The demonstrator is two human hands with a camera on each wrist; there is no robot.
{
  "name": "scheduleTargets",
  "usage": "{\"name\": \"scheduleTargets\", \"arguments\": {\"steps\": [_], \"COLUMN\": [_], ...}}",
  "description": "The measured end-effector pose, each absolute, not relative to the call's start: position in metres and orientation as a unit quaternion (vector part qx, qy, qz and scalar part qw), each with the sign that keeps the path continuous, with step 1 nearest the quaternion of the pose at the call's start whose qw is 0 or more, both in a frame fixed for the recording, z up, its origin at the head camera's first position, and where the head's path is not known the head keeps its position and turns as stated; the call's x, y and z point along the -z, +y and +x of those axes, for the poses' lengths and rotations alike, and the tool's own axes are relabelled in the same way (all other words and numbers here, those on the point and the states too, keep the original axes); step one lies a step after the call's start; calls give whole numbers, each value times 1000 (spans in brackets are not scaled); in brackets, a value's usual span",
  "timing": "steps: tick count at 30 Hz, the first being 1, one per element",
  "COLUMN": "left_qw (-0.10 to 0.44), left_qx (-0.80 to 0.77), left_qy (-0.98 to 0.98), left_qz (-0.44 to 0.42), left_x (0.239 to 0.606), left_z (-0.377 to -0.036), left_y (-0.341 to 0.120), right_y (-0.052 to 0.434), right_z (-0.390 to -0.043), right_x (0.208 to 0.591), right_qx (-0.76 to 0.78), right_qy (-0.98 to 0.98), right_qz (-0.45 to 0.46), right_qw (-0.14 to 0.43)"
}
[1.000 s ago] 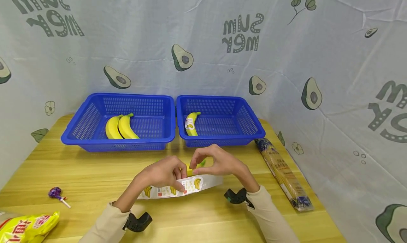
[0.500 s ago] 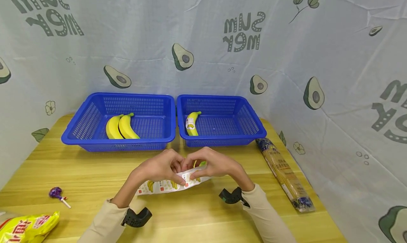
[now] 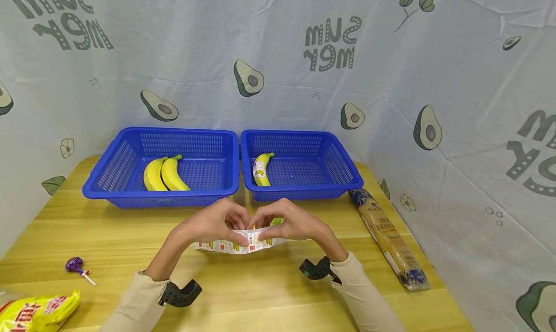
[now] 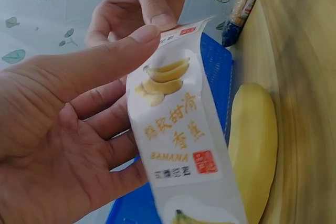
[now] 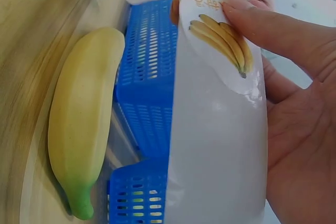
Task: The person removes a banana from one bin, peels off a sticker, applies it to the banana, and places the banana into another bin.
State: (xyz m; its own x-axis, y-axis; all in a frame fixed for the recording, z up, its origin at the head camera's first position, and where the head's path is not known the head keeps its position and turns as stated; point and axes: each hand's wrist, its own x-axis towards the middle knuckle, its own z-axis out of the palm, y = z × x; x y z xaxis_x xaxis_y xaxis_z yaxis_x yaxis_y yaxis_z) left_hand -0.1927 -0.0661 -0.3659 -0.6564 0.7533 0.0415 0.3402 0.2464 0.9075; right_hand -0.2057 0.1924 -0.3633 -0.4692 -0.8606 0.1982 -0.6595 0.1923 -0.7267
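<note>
Both hands pinch the sticker strip (image 3: 243, 240) between them just above the near middle of the tabletop (image 3: 108, 235): the left hand (image 3: 215, 226) has thumb and fingers curled on its left part, the right hand (image 3: 291, 225) on its right end. An unlabelled banana (image 5: 84, 114) lies on the tabletop just behind. Judging by the baskets, one labelled banana (image 3: 261, 169) sits in the right basket (image 3: 343, 170) and two bare bananas (image 3: 165, 175) wait in the left basket (image 3: 113, 170), so the labelling looks under halfway.

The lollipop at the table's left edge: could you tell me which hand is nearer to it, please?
Left. The left hand holds the sticker strip mid-table, to the right of the lollipop; the right hand holds the same strip farther right.
</note>
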Motion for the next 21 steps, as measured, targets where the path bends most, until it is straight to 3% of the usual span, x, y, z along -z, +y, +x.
{"name": "scheduleTargets", "arguments": {"steps": [21], "left_qw": [224], "left_qx": [-534], "left_qy": [723], "left_qz": [377], "left_x": [367], "left_z": [-196], "left_y": [-67], "right_y": [196], "right_z": [-207], "right_x": [365], "right_qx": [401], "right_qy": [761], "right_qz": [-493], "right_qw": [129]}}
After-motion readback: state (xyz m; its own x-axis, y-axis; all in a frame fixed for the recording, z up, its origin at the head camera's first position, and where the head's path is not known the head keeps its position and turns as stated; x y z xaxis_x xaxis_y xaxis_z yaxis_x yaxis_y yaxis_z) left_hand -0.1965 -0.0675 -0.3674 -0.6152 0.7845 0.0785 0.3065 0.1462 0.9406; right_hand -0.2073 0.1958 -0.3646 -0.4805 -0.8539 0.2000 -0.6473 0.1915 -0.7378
